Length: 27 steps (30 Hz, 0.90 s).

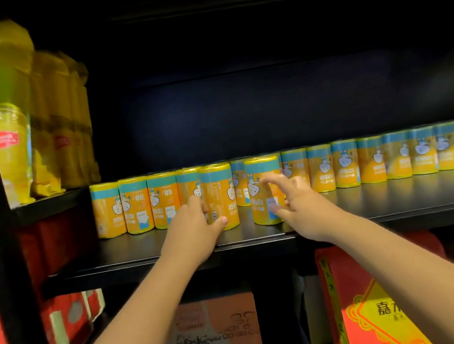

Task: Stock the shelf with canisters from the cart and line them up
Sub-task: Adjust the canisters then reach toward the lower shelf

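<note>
Across the middle, the black shelf [371, 210] runs wide, and along its back a row [345, 164] of orange canisters with blue bands stands upright, side by side, out to the right edge. Up on the left, yellow bags [10, 109] stand packed together on a neighbouring ledge. Down below, a red box [349, 280] sits at the right and a carton [216, 330] in the middle. Now the hands: the left hand [193, 229] has its grip curled round the left canister [219, 190], thumb on the front, fingers round its left side. The right hand [297, 200] is spread, its grip loose, blurred fingertips against the right canister [259, 199]. Both canisters stand upright, just forward of the row, a gap between them.
</note>
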### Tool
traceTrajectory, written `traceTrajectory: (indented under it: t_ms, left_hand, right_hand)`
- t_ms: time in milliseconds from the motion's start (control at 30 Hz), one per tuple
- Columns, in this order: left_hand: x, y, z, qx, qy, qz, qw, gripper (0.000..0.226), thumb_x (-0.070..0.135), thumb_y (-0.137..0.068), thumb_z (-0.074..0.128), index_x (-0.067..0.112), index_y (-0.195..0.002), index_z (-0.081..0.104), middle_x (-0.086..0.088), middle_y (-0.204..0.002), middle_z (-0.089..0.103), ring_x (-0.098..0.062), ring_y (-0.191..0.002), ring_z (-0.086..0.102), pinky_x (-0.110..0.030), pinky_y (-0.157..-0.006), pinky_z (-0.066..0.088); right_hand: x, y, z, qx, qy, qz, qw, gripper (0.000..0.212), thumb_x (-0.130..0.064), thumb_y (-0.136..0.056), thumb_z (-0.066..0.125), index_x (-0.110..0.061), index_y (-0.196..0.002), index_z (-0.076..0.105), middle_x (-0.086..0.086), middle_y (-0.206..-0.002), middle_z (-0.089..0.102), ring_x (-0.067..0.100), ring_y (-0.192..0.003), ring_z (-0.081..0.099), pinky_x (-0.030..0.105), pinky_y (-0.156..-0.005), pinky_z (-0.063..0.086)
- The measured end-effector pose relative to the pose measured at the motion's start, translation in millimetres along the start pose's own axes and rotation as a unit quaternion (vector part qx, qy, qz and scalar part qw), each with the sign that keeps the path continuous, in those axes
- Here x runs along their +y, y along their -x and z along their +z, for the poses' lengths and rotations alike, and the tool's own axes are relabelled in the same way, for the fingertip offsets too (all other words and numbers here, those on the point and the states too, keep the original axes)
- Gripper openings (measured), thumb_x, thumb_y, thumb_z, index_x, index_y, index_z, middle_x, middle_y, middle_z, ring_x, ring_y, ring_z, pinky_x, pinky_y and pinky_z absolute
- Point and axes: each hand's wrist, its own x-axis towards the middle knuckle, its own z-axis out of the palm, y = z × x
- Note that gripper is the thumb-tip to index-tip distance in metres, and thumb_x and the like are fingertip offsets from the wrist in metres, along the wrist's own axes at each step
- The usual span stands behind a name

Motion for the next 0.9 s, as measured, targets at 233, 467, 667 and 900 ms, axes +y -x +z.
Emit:
traceTrajectory:
  t_ms: [233,467,667,900]
  left_hand:
    - [10.5,4.3,-2.7,-0.122,-0.070,0.041,0.989,0.061,0.072,-0.089,0.049,0.045,-0.143,0.041,-0.003,-0.135,0.042,-0.027,-0.128,0.046,-0.042,-0.107,0.043]
    - [21.5,-36.3,16.8,-0.171,-0.186,0.033,0.967,0.071,0.076,-0.092,0.037,0.044,-0.155,0.027,-0.008,-0.155,0.034,-0.034,-0.141,0.035,-0.048,-0.114,0.036]
    - [15.7,-65.6,28.8,-0.210,-0.226,0.005,0.951,0.073,0.078,-0.092,0.025,0.045,-0.157,0.019,-0.010,-0.161,0.029,-0.035,-0.145,0.031,-0.053,-0.116,0.034]
    - [11.4,-56.1,20.5,-0.231,-0.246,-0.007,0.941,0.075,0.080,-0.092,0.018,0.045,-0.158,0.011,-0.012,-0.166,0.017,-0.038,-0.150,0.021,-0.056,-0.119,0.026]
  right_hand:
    - [5.7,-9.6,5.1,-0.067,0.028,0.012,0.997,0.046,-0.042,-0.103,0.054,-0.064,-0.138,0.033,0.001,-0.133,0.032,0.022,-0.117,0.048,0.033,-0.103,0.044]
    - [3.2,-9.3,3.1,-0.092,0.050,0.024,0.994,0.060,-0.052,-0.096,0.060,-0.066,-0.143,0.025,0.004,-0.142,0.031,0.029,-0.132,0.041,0.046,-0.112,0.043]
    - [3.8,-8.6,2.0,-0.098,0.051,0.024,0.994,0.062,-0.054,-0.095,0.060,-0.065,-0.145,0.024,0.004,-0.146,0.031,0.029,-0.130,0.044,0.045,-0.110,0.045]
    - [4.4,-6.6,0.9,-0.079,0.048,0.019,0.996,0.062,-0.051,-0.095,0.063,-0.063,-0.145,0.028,-0.001,-0.128,0.027,0.023,-0.123,0.040,0.038,-0.109,0.044]
